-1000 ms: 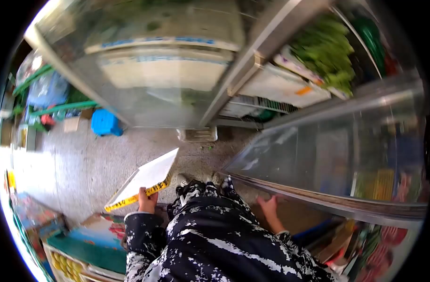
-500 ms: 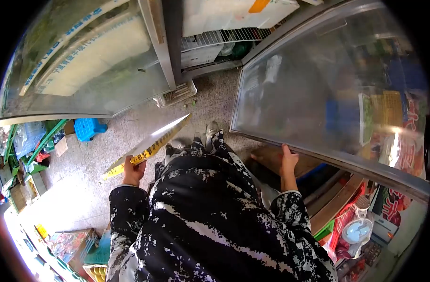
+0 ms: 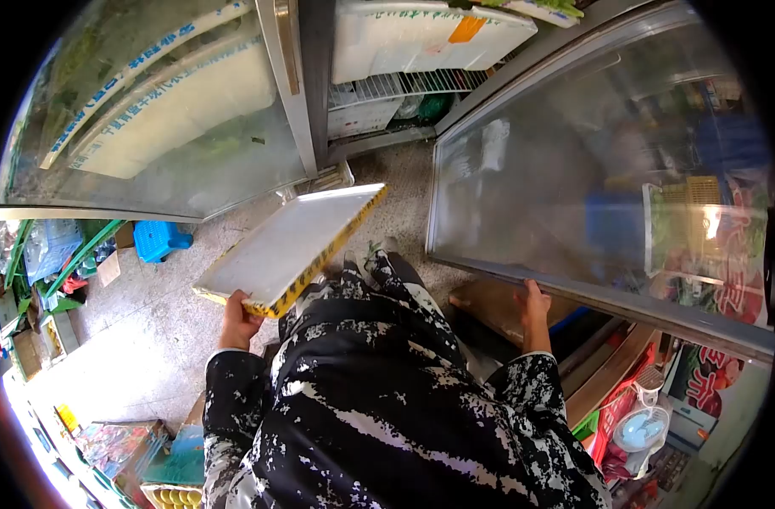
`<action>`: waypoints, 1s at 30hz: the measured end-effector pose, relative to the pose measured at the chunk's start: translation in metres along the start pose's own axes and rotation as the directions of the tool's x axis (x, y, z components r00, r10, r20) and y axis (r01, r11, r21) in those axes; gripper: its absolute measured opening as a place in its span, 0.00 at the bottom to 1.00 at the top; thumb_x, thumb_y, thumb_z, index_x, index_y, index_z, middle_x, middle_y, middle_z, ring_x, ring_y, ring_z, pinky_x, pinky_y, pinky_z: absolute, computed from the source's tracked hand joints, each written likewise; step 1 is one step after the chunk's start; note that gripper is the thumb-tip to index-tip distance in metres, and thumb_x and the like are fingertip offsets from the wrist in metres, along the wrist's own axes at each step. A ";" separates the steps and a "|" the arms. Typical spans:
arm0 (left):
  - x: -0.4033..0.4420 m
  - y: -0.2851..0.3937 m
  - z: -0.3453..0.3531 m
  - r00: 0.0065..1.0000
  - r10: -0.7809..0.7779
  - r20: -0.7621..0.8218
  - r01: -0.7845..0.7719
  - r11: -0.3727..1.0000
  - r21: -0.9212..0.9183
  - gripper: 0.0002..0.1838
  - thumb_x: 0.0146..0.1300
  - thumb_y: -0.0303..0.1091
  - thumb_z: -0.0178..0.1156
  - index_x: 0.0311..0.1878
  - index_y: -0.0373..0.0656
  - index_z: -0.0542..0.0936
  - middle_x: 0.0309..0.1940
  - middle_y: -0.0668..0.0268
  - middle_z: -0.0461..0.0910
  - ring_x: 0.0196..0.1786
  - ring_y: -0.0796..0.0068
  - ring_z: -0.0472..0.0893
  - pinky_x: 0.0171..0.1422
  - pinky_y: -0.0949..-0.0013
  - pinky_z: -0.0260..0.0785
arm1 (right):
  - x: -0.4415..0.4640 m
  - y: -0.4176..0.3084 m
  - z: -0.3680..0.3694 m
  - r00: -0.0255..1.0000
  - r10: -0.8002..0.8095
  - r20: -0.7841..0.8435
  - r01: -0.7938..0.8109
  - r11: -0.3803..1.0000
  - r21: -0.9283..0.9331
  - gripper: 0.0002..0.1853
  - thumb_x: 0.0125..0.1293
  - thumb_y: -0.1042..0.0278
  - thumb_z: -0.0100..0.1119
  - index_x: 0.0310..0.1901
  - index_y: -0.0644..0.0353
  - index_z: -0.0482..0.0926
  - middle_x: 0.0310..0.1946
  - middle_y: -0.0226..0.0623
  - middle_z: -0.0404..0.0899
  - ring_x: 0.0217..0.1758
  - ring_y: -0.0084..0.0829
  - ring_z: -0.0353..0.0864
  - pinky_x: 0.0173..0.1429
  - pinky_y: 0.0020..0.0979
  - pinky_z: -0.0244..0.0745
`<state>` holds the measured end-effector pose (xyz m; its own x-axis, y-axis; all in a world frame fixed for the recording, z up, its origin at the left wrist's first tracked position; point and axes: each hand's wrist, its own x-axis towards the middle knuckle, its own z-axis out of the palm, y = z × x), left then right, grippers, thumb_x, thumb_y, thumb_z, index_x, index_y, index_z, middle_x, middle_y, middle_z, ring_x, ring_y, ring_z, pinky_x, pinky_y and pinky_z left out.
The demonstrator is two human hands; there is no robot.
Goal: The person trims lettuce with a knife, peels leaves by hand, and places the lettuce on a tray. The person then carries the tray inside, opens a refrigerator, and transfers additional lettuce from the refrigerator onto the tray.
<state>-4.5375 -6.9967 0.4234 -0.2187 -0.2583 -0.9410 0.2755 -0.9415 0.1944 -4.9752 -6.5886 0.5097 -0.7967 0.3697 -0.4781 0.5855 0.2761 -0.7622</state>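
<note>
My left hand (image 3: 239, 322) grips the near corner of a flat white foam box lid (image 3: 290, 242) edged with yellow tape carrying black print. The lid is tilted in front of my left leg, its pale broad face upward. On the right, my right hand (image 3: 533, 312) is closed at the lower frame edge of an open glass fridge door (image 3: 523, 204); some of its fingers are hidden behind the frame. Ahead, a white foam box (image 3: 430, 41) with an orange tape piece rests on a wire shelf (image 3: 413, 82) inside the fridge.
Another glass door (image 3: 175, 110) at the left shows foam boxes behind it. A blue plastic stool (image 3: 161, 241) stands on the floor, left. Crates and vegetables line the far left. Red baskets (image 3: 612, 428) and a round-dial scale (image 3: 640, 427) are at lower right.
The lid has turned from nearly edge-on to showing its broad pale face, and its far end has shifted up and right. My right hand has moved slightly right and down along the door edge.
</note>
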 end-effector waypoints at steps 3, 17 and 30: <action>-0.008 0.014 -0.011 0.995 -0.003 0.100 -0.004 0.998 0.065 0.19 0.44 0.29 0.48 0.44 0.39 0.68 0.38 0.59 0.74 0.41 0.59 0.77 0.46 0.60 0.74 | 0.012 -0.005 -0.011 0.993 -0.031 0.118 0.036 0.998 -0.044 0.20 0.52 0.63 0.59 0.46 0.59 0.68 0.41 0.35 0.71 0.41 0.34 0.72 0.29 0.37 0.75; -0.111 -0.067 0.001 0.952 0.186 -0.243 -0.207 0.976 -0.063 0.23 0.39 0.36 0.51 0.42 0.38 0.72 0.30 0.56 0.76 0.30 0.58 0.77 0.36 0.60 0.73 | -0.027 -0.220 0.265 -0.250 -0.799 0.546 0.947 -0.084 0.310 0.25 0.51 0.65 0.60 0.51 0.62 0.69 0.50 0.47 0.70 0.55 0.45 0.68 0.57 0.38 0.63; -0.097 -0.257 0.042 0.850 0.370 -0.375 -0.526 0.636 -0.565 0.24 0.39 0.32 0.49 0.46 0.41 0.72 0.40 0.61 0.78 0.41 0.59 0.79 0.43 0.58 0.73 | -0.049 -0.394 0.377 -0.269 -0.279 0.922 0.903 -0.407 0.141 0.38 0.42 0.43 0.65 0.56 0.49 0.67 0.55 0.43 0.68 0.56 0.40 0.69 0.57 0.38 0.63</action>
<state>-4.6265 -6.7388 0.4767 0.2673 -0.4867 -0.8316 0.8189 -0.3401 0.4623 -5.2232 -7.0499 0.6687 -0.0865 -0.9944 -0.0612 -0.9783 0.0964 -0.1833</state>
